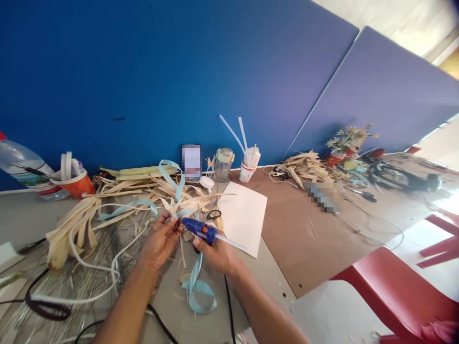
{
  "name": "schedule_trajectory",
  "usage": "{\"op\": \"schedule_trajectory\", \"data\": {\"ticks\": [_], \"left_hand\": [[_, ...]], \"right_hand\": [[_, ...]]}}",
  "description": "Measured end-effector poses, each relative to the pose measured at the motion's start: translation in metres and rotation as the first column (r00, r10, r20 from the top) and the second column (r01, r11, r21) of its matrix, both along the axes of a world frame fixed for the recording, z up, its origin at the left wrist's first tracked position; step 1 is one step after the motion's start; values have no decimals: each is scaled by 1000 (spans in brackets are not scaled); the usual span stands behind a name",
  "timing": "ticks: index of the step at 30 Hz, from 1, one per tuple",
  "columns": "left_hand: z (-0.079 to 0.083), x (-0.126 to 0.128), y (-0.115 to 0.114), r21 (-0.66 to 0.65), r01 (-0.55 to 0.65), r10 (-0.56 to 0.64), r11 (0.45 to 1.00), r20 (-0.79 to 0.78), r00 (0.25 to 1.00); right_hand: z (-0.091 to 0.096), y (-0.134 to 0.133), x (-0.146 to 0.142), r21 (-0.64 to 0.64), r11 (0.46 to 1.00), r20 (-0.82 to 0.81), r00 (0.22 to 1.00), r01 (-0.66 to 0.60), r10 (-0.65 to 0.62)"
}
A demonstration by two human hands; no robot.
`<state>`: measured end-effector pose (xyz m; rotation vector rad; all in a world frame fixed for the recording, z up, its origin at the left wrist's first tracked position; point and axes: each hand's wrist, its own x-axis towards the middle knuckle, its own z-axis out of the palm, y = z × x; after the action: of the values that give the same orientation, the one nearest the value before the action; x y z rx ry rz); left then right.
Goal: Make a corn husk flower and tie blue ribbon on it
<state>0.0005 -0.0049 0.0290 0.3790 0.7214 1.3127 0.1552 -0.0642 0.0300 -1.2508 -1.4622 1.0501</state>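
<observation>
Between the fingers of my left hand (159, 241) is a pale corn-husk flower (173, 206), its pointed petals facing up. My right hand (218, 255) grips a blue glue gun (200, 229) with a clear glue stick jutting from its rear. The gun's nozzle is close to the flower's base; I cannot tell whether they touch. A light blue ribbon (199, 291) curls on the table below my hands, and another ribbon loop (172, 177) rises behind the flower. Black-handled scissors (214, 215) lie just beyond the gun.
Dried husks (139, 174) and white cable (75, 239) cover the left. A white paper sheet (247, 215), a glass jar (224, 165) and a paper cup (247, 172) with glue sticks stand behind. A red chair (401, 282) is at right; a blue partition (161, 71) closes the back.
</observation>
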Motion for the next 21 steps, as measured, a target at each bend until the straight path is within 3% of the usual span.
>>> {"op": "schedule_trajectory", "data": {"ticks": [5, 21], "left_hand": [[-2, 0, 0, -1, 11, -11, 1000, 2, 1000], [-5, 0, 1, 26, 27, -27, 999, -21, 999]], "right_hand": [[1, 0, -1, 59, 998, 1, 1000, 29, -29], [3, -2, -2, 50, 998, 28, 999, 40, -42]]}}
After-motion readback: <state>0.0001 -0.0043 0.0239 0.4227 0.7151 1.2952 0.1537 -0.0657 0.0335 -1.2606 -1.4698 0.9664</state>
